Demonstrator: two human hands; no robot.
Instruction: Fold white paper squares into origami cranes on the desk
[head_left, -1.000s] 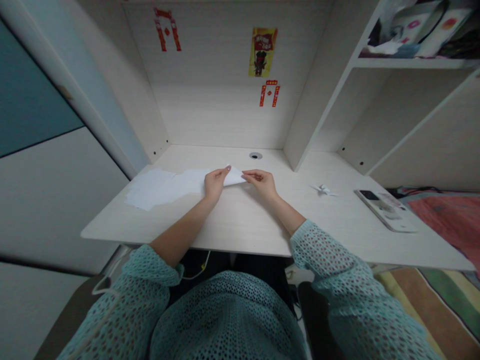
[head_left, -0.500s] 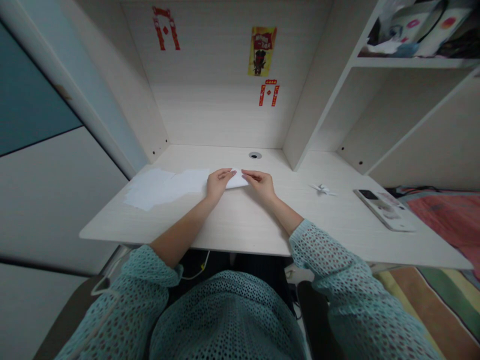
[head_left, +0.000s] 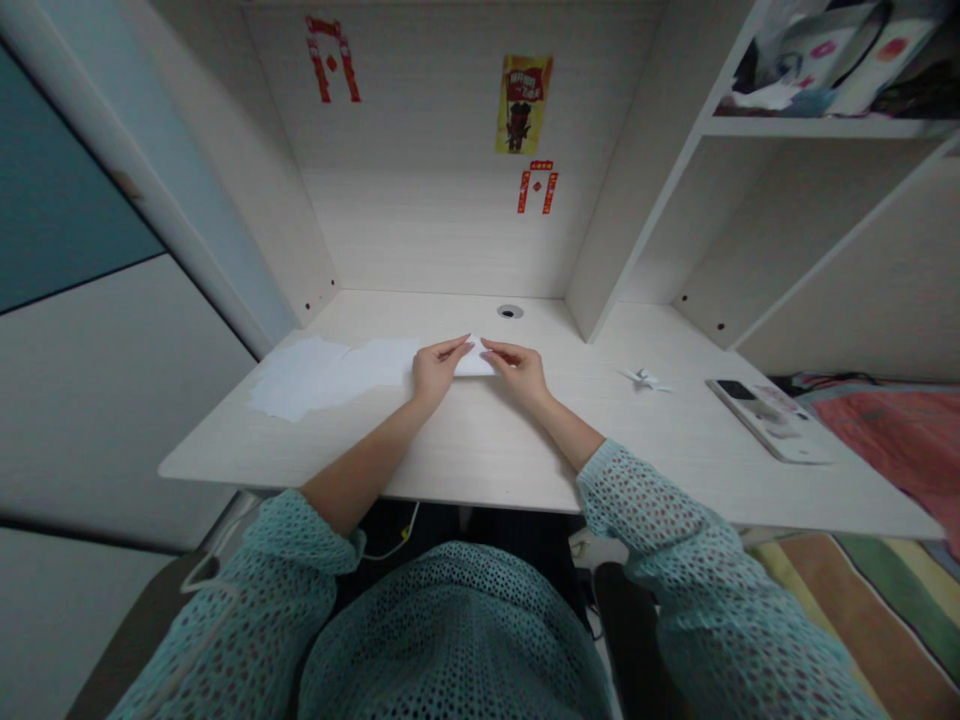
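A small white sheet of paper (head_left: 474, 366) is held between my two hands above the middle of the desk. My left hand (head_left: 436, 368) pinches its left side, thumb and forefinger together near the upper edge. On the opposite side my right hand (head_left: 519, 366) grips it the same way, its fingertips close to those of the left. Parts of the paper are covered by my fingers, so its folds cannot be made out clearly. Just left of my left hand lie several loose white sheets (head_left: 315, 378), partly overlapping.
A small folded white paper piece (head_left: 644, 380) with pointed ends rests on the desk (head_left: 465, 450) to the right. Beyond it lies a phone (head_left: 769, 420) in a pale case. A cable hole (head_left: 510, 312) is at the back, and an upright panel (head_left: 637, 200) divides the shelving.
The lower edge of the paper now looks more level. My fingertips have shifted slightly along its upper edge; the other things stay in place.
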